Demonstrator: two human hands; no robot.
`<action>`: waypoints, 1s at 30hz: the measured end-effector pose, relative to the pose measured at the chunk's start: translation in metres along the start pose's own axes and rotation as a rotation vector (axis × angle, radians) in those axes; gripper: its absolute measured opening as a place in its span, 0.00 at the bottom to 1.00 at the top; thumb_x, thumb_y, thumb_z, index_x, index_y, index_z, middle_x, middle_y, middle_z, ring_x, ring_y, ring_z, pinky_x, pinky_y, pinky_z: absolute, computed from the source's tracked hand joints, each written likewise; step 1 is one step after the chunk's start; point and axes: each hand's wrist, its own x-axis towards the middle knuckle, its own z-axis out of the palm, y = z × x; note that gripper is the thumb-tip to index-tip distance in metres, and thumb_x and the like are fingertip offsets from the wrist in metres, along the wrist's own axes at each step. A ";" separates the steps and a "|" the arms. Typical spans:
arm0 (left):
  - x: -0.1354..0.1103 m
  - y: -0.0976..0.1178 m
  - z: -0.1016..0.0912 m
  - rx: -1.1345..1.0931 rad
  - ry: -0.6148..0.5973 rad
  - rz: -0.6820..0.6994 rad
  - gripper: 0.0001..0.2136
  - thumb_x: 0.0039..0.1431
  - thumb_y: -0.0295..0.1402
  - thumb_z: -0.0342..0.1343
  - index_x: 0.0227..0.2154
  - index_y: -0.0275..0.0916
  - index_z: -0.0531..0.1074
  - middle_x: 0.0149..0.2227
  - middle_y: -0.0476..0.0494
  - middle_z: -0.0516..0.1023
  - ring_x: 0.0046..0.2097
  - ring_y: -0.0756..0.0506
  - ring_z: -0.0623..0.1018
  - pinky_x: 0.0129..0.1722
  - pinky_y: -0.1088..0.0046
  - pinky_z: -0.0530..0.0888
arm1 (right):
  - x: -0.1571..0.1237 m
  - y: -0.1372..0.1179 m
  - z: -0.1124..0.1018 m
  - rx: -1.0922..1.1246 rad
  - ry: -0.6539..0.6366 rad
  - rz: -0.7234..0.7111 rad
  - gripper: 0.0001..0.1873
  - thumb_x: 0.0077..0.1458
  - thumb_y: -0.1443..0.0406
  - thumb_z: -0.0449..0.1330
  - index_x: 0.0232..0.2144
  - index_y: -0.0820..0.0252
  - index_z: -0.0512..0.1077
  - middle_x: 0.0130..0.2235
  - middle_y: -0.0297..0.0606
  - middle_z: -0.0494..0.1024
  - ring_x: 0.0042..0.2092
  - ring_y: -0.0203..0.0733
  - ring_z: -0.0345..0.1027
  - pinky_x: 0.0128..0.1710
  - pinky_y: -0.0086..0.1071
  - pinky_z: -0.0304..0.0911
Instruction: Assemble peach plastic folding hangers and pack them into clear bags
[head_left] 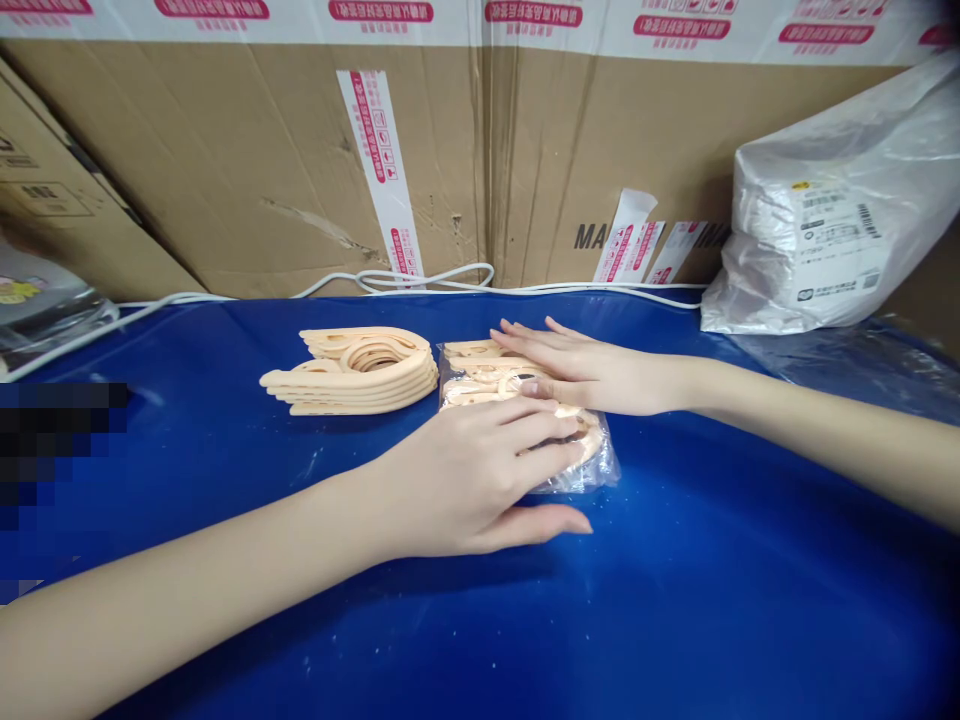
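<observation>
On the blue counter (675,610), by count: one left hand (472,470), one right hand (611,375), one clear plastic bag (476,372) of peach-coloured curved pieces, and one loose stack (352,390) of similar pieces, just left of the bag. Several layers in the stack — too tightly nested for a sure count. Several pieces inside the bag as well, partly hidden under the hands and so beyond counting.

Left hand across the near part of the bag, palm down, with fingers (551,430) open, stretched out and slightly parted, resting over the film. Thumb well apart from them, off the bag and over the counter. Right hand over the far right part of the bag, also open and flat, with fingers pointing left and thumb on top of the bag. Both laid on rather than closed around it.

Along the back, white cable (555,290) with a loop, in front of taped cardboard (277,160). At right, one white plastic package (911,200) — one printed label (836,240) on its face.
</observation>
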 end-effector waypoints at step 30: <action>0.001 0.004 -0.004 -0.137 -0.079 -0.429 0.19 0.64 0.39 0.58 0.56 0.39 0.71 0.55 0.40 0.75 0.58 0.38 0.73 0.57 0.53 0.71 | -0.005 0.001 -0.004 -0.196 0.296 0.006 0.19 0.64 0.53 0.54 0.44 0.57 0.78 0.53 0.45 0.74 0.57 0.52 0.66 0.65 0.60 0.41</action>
